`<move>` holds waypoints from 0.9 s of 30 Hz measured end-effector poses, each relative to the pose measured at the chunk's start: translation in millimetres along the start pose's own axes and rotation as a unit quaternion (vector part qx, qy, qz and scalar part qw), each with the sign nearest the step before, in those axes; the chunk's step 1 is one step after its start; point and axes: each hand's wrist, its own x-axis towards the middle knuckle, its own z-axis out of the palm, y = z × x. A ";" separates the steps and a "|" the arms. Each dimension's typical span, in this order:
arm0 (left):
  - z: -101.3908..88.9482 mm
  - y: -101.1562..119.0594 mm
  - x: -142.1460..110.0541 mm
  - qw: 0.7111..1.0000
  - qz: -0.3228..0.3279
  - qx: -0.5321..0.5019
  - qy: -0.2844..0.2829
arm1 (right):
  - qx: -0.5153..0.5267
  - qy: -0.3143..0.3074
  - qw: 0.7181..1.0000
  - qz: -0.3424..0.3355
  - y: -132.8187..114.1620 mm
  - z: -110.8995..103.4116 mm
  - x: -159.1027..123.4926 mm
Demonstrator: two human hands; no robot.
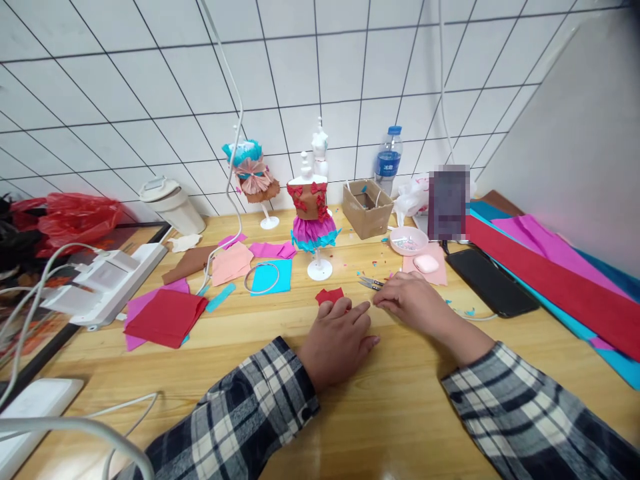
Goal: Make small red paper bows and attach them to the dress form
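Note:
My left hand (pixel 340 341) lies palm down on the table with its fingers spread, its fingertips at a small piece of red crepe paper (pixel 331 295). To the right, my right hand (pixel 416 301) has thumb and fingers pinched together low over the wood; what is between them, if anything, is hidden. Just beyond those fingers are small metal scissors (pixel 371 283), pointing left, with their rear end hidden by the hand. Behind stands a mini mannequin (pixel 316 210) in a brown bodice with red bows and a purple skirt edged in blue.
Another dressed mannequin (pixel 254 175), a bare one (pixel 320 150), a cardboard box (pixel 367 210) and a water bottle (pixel 389 160) line the wall. Coloured paper (pixel 165 319) lies left. A pink bowl (pixel 409 240), a black phone (pixel 493 280) and long paper strips (pixel 555 280) are right.

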 end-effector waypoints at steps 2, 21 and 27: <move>2.1 0.5 1.5 1.000 0.003 0.007 0.000 | -0.004 -0.006 1.000 0.001 1.3 0.8 0.1; -4.2 -11.8 2.8 0.998 0.013 -0.057 0.011 | -0.024 0.093 0.992 0.084 33.0 -17.3 -13.6; -22.4 -62.9 -11.4 0.998 0.017 -0.056 0.035 | -0.009 0.312 0.895 0.320 67.9 -48.7 -58.9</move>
